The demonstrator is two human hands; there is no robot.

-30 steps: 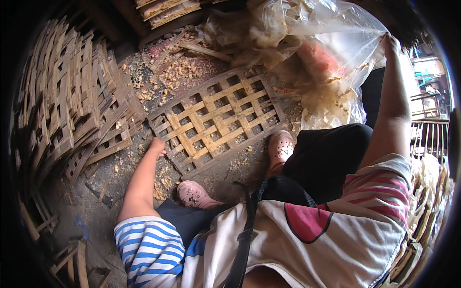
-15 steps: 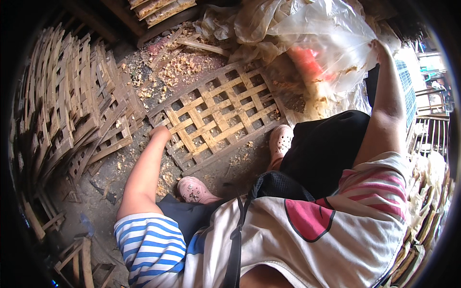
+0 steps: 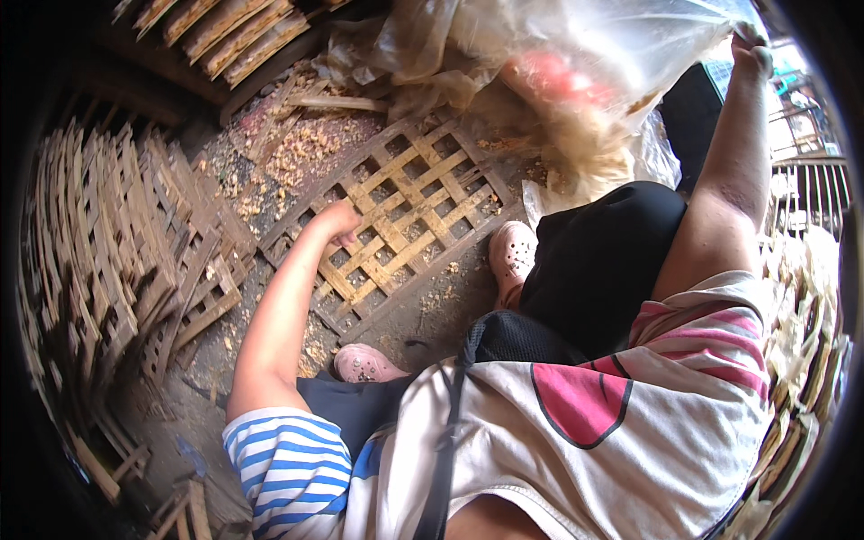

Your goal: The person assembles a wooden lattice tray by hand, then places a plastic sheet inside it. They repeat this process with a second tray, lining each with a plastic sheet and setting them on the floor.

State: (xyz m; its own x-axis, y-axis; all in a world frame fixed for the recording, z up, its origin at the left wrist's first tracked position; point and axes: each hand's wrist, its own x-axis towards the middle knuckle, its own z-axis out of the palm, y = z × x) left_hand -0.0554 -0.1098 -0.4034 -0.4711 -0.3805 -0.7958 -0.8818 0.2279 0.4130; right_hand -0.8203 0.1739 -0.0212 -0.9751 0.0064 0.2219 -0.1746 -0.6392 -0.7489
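Right hand: closed [image 3: 752, 47], gripping an edge of the clear plastic sheeting [image 3: 621, 36], arm stretched up and out to the right.
Left hand: fingers loosely bent [image 3: 337, 221], over the near-left part of the lattice tray [image 3: 418, 200]; from where I stand, can't tell if it touches or grips.
Plastic sheeting: bunched beyond the tray, pulled taut toward the right hand; bag or flat sheet, can't tell.
In or behind plastic: pinkish-red patch [image 3: 553, 76], blurry, kind unclear; yellow-brown staining lower down.
Lattice tray: flat on the floor [image 3: 423, 319], slanted, woven yellowish slats in a darker wooden frame; floor and crumbs show through the gaps.
Stacked trays: tall leaning pile of similar latticework [image 3: 108, 252] on the left.
Upper stack: layered slabs [image 3: 243, 40] at top left, pale pinkish matter along their edges.
Crumbs: pale yellow and pinkish bits [image 3: 310, 135], scattered past the tray and around it.
Loose slat: wooden strip [image 3: 337, 103] among the crumbs, near the plastic.
Shirt print: off-white shirt [image 3: 648, 441], big pink shape outlined dark; blue-white stripes on left sleeve, pink ones on right.
Footwear: pink holed clogs, right one [image 3: 511, 250] just beside the tray, left one [image 3: 367, 364] near its lower corner, small ornaments on it.
Right side: pile of slats and pale sheets [image 3: 805, 306], below a barred rack [image 3: 814, 189].
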